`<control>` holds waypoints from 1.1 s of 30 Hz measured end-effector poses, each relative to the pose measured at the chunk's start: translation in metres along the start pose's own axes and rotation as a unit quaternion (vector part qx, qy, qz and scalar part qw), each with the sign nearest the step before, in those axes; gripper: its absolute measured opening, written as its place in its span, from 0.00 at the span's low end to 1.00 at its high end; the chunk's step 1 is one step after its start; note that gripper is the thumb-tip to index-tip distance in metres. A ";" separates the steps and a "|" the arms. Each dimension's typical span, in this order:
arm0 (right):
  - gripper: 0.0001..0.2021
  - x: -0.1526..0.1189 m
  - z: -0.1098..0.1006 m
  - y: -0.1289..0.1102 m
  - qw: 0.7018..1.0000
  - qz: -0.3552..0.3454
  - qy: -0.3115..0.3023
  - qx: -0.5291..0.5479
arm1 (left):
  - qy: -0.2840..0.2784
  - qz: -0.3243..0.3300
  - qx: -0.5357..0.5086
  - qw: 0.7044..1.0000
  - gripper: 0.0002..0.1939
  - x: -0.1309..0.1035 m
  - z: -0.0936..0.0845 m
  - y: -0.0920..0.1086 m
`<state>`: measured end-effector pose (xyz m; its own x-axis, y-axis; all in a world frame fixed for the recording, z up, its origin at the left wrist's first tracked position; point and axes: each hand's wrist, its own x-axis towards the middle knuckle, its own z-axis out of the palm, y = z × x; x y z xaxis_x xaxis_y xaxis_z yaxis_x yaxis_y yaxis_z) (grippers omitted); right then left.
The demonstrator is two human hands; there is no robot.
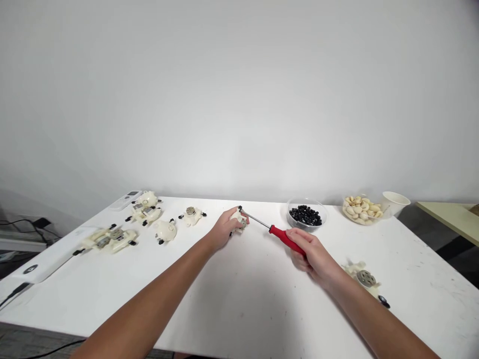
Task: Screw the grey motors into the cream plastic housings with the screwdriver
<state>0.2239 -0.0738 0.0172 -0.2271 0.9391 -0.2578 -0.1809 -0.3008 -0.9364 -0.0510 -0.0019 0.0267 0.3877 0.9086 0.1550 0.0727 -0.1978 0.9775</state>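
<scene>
Near the middle of the table, my left hand (pixel 223 228) grips a small cream plastic part (pixel 239 217) with a grey disc and black pieces on it. My right hand (pixel 309 252) is wrapped round the red handle of a screwdriver (pixel 279 236). The metal shaft points up and left, and its tip is at the black piece on top of the held part. Whether the tip sits inside that piece is too small to tell. Another cream part (pixel 365 280) with a grey disc lies beside my right forearm, which partly covers it.
Several cream parts (pixel 165 231) lie on the left of the white table (pixel 224 299). A bowl of black pieces (pixel 306 215), a bowl of cream pieces (pixel 362 209) and a cup (pixel 394 202) stand at the back right. A white power strip (pixel 48 257) and cables are at left.
</scene>
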 end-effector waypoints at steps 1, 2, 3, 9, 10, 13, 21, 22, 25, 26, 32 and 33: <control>0.20 0.000 -0.001 -0.001 0.998 0.040 -0.024 0.045 | 0.007 0.013 0.008 1.000 0.12 -0.001 0.001 0.002; 0.21 0.000 -0.003 -0.003 0.993 0.077 -0.045 0.077 | 0.012 0.023 0.019 0.999 0.13 -0.003 0.002 0.005; 0.21 -0.001 -0.004 -0.005 0.988 0.105 -0.061 0.095 | 0.018 0.030 0.033 0.999 0.13 -0.004 0.003 0.008; 0.18 -0.005 -0.003 -0.008 0.999 0.002 -0.041 -0.024 | 0.030 0.022 0.025 0.999 0.11 -0.003 0.002 0.008; 0.18 -0.006 -0.003 -0.007 0.995 -0.037 -0.017 -0.088 | 0.030 0.018 0.020 0.999 0.10 -0.001 0.002 0.004; 0.16 -0.006 -0.004 -0.006 0.938 -0.173 0.054 -0.295 | 0.033 -0.011 0.009 0.999 0.09 0.004 -0.001 -0.009; 0.15 -0.006 -0.008 -0.001 0.804 -0.282 0.143 -0.504 | 0.001 -0.086 -0.038 0.996 0.12 0.010 -0.003 -0.019; 0.15 -0.006 -0.008 0.001 0.801 -0.277 0.135 -0.513 | -0.002 -0.089 -0.040 0.995 0.12 0.009 -0.002 -0.018; 0.15 -0.006 -0.008 0.003 0.800 -0.282 0.125 -0.515 | -0.002 -0.095 -0.042 0.995 0.11 0.007 0.000 -0.016; 0.16 -0.007 -0.007 0.003 0.803 -0.281 0.124 -0.510 | 0.002 -0.093 -0.041 0.995 0.11 0.006 0.001 -0.014; 0.17 -0.008 -0.004 -0.002 0.923 -0.159 0.080 -0.340 | 0.029 -0.007 -0.032 0.999 0.13 0.000 0.007 0.004; 0.18 -0.008 -0.003 -0.003 0.935 -0.144 0.076 -0.316 | 0.030 0.000 -0.032 0.999 0.14 -0.001 0.007 0.006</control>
<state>0.2293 -0.0795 0.0212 -0.1090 0.9932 0.0402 0.3990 0.0808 -0.9134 -0.0445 -0.0067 0.0318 0.3312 0.9296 0.1619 0.0131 -0.1761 0.9843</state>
